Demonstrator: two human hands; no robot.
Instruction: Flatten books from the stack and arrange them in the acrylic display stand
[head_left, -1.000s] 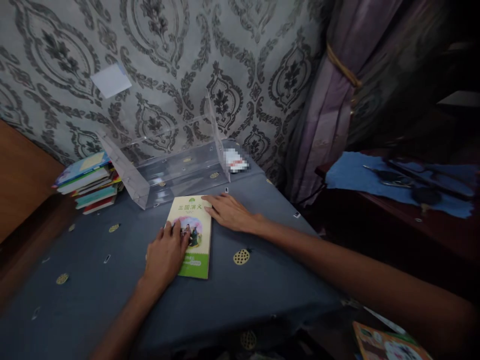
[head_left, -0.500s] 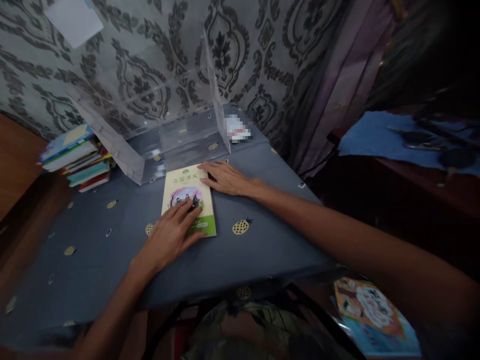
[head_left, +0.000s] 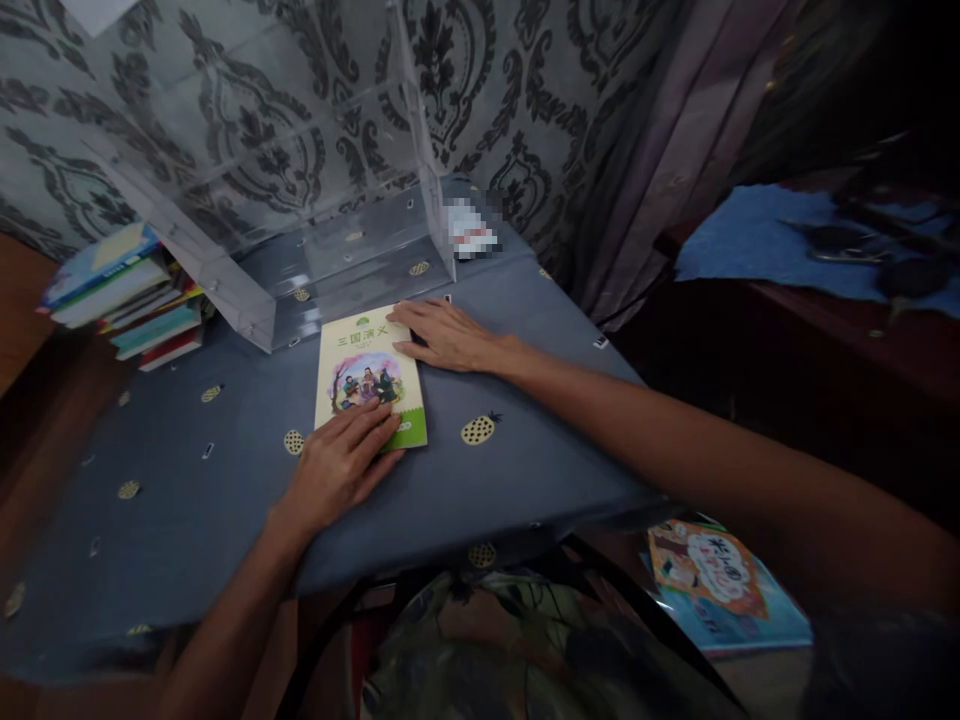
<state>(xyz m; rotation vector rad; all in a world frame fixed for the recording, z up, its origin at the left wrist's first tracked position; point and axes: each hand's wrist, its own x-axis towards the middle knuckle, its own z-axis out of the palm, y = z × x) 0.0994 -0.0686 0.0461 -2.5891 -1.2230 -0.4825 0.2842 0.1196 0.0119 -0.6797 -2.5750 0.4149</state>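
Observation:
On the table lies a closed paperback book (head_left: 371,370), cream with a green lower band, Chinese characters and a picture of several figures. My left hand (head_left: 341,460) rests flat on its lower part, fingers stretched out and covering some of the green band. Across the upper right edge lies my right hand (head_left: 442,335), its fingers extended onto the cover and the thumb apart from them. Neither hand is wrapped around the book. Just beyond the book stands a clear plastic stand (head_left: 247,320) with transparent side walls.
A stack of books (head_left: 142,295) sits left of the stand. Behind its right wall is a blurred-out white item (head_left: 471,230). The table (head_left: 525,470) has a grey pineapple-print cloth. Lower right, a colourful book (head_left: 720,590) lies below table height. A blue cloth (head_left: 739,240) holds dark objects.
My left hand has slid toward the book's lower edge, uncovering more of the cover picture. My right hand stays at the upper right edge. The whole view has shifted slightly.

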